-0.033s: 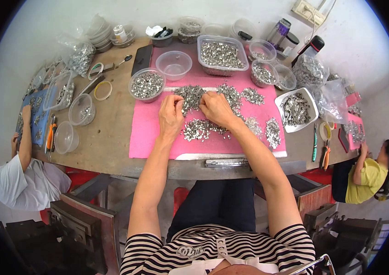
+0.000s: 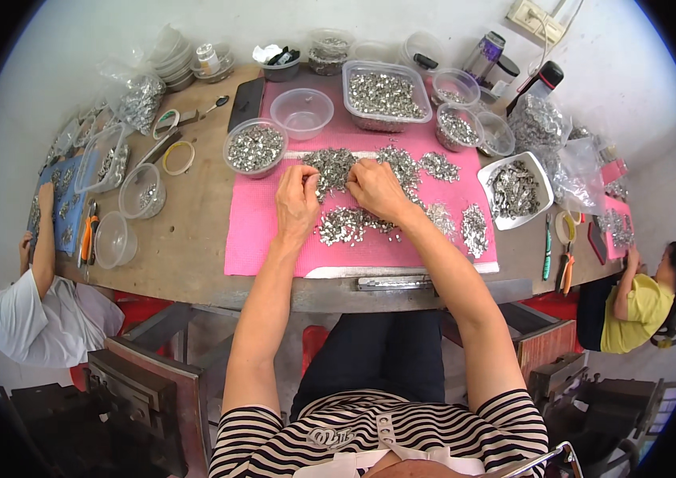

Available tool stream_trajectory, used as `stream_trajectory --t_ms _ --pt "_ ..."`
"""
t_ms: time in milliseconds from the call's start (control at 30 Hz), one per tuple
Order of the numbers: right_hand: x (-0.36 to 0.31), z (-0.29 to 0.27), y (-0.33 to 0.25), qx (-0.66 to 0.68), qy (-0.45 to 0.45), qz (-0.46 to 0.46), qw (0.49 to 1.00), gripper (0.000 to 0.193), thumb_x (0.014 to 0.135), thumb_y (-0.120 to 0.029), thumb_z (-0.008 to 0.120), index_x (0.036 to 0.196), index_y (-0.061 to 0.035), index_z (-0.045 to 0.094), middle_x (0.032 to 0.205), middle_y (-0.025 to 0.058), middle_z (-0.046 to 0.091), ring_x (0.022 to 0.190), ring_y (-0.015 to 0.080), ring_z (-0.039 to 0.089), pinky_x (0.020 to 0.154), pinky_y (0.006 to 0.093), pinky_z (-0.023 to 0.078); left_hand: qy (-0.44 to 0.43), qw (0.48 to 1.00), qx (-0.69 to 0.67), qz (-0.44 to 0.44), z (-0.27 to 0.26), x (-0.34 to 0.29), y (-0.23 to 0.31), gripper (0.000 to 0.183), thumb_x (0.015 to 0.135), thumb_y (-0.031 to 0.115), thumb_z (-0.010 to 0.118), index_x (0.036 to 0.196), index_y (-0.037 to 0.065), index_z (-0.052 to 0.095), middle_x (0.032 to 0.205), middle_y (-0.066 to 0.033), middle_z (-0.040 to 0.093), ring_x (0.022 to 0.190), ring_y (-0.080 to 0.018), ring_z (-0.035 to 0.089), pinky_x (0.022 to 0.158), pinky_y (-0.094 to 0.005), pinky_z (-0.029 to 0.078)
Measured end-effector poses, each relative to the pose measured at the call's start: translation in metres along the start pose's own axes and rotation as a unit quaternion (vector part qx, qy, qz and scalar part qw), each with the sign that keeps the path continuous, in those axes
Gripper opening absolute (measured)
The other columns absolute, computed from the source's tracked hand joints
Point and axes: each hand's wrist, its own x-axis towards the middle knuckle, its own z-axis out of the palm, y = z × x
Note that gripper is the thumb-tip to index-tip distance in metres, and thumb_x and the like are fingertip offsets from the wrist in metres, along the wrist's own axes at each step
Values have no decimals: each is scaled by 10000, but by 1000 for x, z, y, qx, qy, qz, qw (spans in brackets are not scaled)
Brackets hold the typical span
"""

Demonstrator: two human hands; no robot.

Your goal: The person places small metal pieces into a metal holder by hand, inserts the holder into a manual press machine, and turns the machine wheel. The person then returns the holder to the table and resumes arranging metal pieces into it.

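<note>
Both my hands are over a pile of small silvery metal pieces (image 2: 330,168) on a pink mat (image 2: 262,231). My left hand (image 2: 298,197) is at the pile's left edge, fingers curled and pinched together. At the right side of the same pile, my right hand (image 2: 375,187) has its fingers drawn together too. Whatever either hand pinches is too small or hidden to make out. Another heap of metal pieces (image 2: 342,226) lies nearer to me, between my forearms. Smaller heaps (image 2: 475,229) are spread to the right on the mat.
Behind my hands stand a round tub of pieces (image 2: 256,148), an empty-looking clear bowl (image 2: 302,111) and a full rectangular container (image 2: 346,95). A white dish (image 2: 549,191) sits right, with orange-handled pliers (image 2: 566,275) nearby. Co-workers sit at left (image 2: 47,307) and right (image 2: 629,319).
</note>
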Motion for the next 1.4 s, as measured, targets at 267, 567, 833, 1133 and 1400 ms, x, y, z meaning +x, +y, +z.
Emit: stream_trajectory --t_ms 267,567,833,1133,1400 --pt "0 0 0 0 1 5 1000 120 889 -122 630 890 -12 677 913 177 672 897 377 652 878 506 442 -14 999 -29 -36 -4 -5 6 86 948 45 689 1010 -13 702 883 -80 658 731 -138 628 659 -290 521" --pt "-45 -40 -15 -26 47 -63 997 116 875 -121 627 847 -8 628 840 187 662 812 382 657 797 510 453 -5 999 -38 -24 -14 -7 17 67 935 37 685 983 -8 692 861 -106 673 730 -196 649 651 -337 524" --pt "-147 -57 -13 120 -32 41 991 144 853 -126 704 839 14 674 792 174 692 734 356 680 673 459 509 -253 957 -36 135 -2 -67 70 62 892 62 706 944 29 707 853 -129 633 826 -321 634 738 -404 514" --pt "-158 -57 -10 134 20 44 990 125 875 -107 736 945 -3 732 800 155 673 731 303 665 689 408 512 -255 963 -30 83 -1 -74 75 105 868 23 713 968 0 686 878 -142 643 849 -341 633 781 -437 518" --pt "-158 -53 -18 69 -16 10 997 123 872 -159 740 913 -46 713 854 105 650 871 302 640 823 431 436 -227 970 16 85 -15 -75 75 87 871 76 730 939 29 703 881 -106 666 843 -305 624 792 -423 487"
